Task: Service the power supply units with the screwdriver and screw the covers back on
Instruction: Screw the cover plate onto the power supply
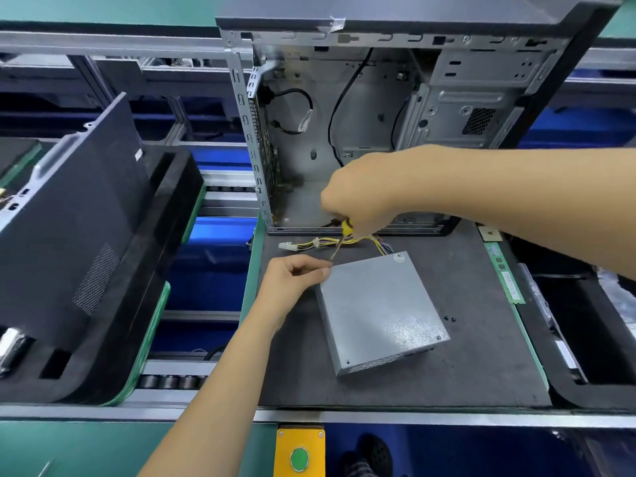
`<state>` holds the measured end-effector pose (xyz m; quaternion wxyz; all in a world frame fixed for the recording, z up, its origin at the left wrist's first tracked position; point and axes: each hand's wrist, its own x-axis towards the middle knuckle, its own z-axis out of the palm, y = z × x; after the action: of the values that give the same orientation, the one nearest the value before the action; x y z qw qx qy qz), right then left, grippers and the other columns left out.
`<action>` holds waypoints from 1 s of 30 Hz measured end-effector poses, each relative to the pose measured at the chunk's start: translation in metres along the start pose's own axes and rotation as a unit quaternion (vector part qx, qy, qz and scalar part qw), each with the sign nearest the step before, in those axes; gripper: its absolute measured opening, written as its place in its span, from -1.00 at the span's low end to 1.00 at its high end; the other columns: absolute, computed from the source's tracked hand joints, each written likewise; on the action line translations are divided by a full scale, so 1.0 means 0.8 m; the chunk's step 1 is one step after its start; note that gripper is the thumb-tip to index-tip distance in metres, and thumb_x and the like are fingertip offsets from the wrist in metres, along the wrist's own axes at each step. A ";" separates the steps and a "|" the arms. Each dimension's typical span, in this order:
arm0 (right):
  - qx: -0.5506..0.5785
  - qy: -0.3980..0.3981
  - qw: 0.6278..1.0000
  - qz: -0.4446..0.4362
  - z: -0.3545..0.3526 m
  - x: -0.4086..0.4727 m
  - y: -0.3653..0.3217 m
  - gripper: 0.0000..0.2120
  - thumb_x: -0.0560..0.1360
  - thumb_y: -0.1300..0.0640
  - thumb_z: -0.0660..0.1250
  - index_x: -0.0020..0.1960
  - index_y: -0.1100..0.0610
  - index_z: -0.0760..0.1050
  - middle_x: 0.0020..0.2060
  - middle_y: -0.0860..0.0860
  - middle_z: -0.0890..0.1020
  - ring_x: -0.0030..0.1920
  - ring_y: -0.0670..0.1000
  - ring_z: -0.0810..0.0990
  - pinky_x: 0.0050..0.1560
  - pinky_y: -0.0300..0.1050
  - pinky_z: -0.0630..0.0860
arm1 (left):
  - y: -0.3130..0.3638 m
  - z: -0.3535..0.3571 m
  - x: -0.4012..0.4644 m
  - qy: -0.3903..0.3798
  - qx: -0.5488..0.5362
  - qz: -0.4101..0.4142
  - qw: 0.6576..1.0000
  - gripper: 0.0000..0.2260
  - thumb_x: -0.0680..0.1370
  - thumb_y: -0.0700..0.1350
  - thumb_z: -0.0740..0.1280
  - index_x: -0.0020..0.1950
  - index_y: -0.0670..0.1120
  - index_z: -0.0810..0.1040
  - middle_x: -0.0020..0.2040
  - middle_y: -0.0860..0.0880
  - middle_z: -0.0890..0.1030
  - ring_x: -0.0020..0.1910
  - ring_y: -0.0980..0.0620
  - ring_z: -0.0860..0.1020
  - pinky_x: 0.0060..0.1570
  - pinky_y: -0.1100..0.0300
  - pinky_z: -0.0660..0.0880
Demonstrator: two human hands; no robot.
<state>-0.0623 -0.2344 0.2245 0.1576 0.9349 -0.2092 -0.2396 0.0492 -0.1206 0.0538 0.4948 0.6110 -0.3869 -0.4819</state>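
PSU point(382, 309), grey metal box, lying flat on the dark bench point(481, 356) mat in front of an open case point(344, 132); its cables point(344, 242) trail toward the case. Right hand point(364, 194): grip closed round a yellow-handled screwdriver point(344, 232), shaft angled down to the unit's far left corner. Left hand point(296, 273): fingers curled, thumb and forefinger pinched together at that same corner; what they hold is too small to tell. Two dark screws point(450, 318) lie just right of the unit.

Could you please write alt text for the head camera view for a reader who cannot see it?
A right hand holds a yellow-handled screwdriver over a grey power supply unit on a dark mat, the left hand pinching at its corner; an open computer case stands behind.
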 end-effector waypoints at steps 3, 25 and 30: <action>0.093 0.001 0.995 0.023 0.007 -0.045 0.021 -0.77 0.43 -0.03 0.37 -0.20 0.00 0.32 -0.32 -0.09 0.39 -0.30 0.02 0.41 -0.38 -0.18 0.24 | -0.003 0.000 -0.003 -0.004 -0.005 0.011 1.000 -0.84 0.49 -0.22 0.47 -0.07 0.05 0.74 -0.08 0.02 0.73 -0.01 0.09 0.65 0.03 0.27 0.51; 0.633 0.079 0.736 0.228 0.297 -0.153 0.014 -0.82 0.53 0.04 0.33 -0.06 0.06 0.34 -0.30 -0.07 0.57 -0.27 0.02 0.48 -0.20 -0.07 0.41 | 0.095 0.107 -0.015 -0.202 -0.265 0.091 0.938 -0.81 0.37 -0.09 0.55 -0.04 -0.04 0.73 -0.12 -0.05 0.73 -0.01 0.04 0.69 0.13 0.19 0.54; 0.580 0.039 0.772 0.256 0.337 -0.161 0.000 -0.70 0.28 -0.14 0.54 -0.17 -0.13 0.44 -0.31 -0.04 0.58 -0.27 -0.01 0.52 -0.15 -0.03 0.51 | 0.113 0.130 -0.014 -0.234 -0.173 0.121 0.949 -0.85 0.38 -0.06 0.54 -0.06 0.04 0.72 -0.16 0.02 0.73 -0.01 0.06 0.69 0.13 0.23 0.53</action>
<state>-0.3036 -0.2269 0.0487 -0.3511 0.7692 -0.5338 0.0137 -0.0542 -0.1531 0.1395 0.5432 0.3342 -0.4735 -0.6075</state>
